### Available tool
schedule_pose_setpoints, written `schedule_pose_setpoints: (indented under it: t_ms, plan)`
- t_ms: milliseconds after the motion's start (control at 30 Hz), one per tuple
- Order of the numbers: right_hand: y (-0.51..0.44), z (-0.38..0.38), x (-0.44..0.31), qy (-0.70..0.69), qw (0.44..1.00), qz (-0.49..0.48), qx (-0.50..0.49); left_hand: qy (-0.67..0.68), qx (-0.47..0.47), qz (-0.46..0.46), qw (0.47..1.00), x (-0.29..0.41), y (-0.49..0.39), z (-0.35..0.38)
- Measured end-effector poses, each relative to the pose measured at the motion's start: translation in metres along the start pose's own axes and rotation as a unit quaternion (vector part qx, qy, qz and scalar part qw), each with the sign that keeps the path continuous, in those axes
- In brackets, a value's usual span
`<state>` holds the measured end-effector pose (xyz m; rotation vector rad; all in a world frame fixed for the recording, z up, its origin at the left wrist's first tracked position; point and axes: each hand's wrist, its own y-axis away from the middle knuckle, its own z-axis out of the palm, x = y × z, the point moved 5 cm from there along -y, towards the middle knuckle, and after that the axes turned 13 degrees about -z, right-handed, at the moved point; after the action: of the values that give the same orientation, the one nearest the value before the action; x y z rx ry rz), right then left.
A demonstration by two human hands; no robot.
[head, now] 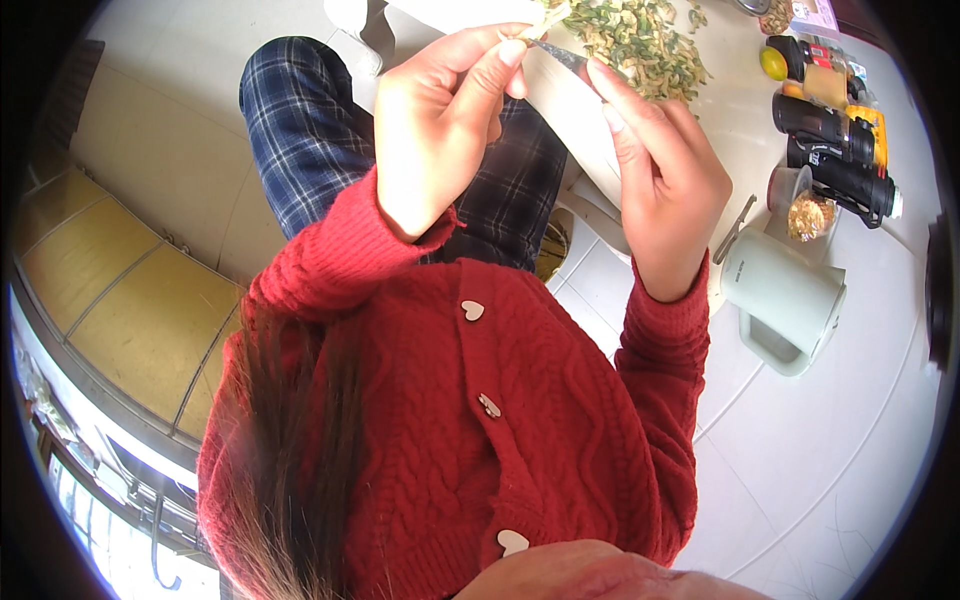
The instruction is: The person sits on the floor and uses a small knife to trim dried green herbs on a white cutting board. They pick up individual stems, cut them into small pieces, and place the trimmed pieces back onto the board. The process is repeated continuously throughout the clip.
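My left hand [442, 112] pinches a small pale yellowish plant piece [551, 21] between thumb and fingertips. In my right hand [667, 157] is a small pointed metal blade [562, 56], its tip touching or nearly touching that piece by my left fingertips. The blade's handle is hidden in the hand, so I cannot tell the exact tool. Just beyond the hands, a heap of green and yellowish plant pieces [637, 45] lies spread on a pale tabletop [570, 105]. Both hands are raised near the table's edge, above my plaid-trousered lap.
A pale green electric kettle [784, 292] is at my right. Behind it are a clear-lidded tub [787, 187], black bottles [821, 124] and a yellow-green fruit [773, 63]. A chair leg [367, 34] is at the upper left. A gold-coloured bin [553, 244] shows below the table edge.
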<state>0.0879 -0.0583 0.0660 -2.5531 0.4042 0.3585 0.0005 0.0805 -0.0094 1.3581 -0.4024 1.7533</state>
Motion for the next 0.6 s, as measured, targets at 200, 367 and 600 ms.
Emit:
schedule_pose_setpoints:
  t_ms: [200, 367, 600]
  plan:
    - [-0.0003, -0.0011, 0.0018, -0.032, 0.999, 0.012, 0.009, -0.081, 0.025, 0.061, 0.995, 0.0015, -0.0008, 0.0]
    - [0.0004, 0.0025, -0.0064, 0.125, 0.986, -0.102, 0.036, 0.002, -0.006, 0.007, 1.0, -0.0012, -0.0005, -0.0011]
    - [0.002, 0.0043, 0.0007, -0.04, 0.999, 0.009, 0.008, 0.03, -0.014, -0.011, 0.999, -0.0014, 0.0004, 0.002]
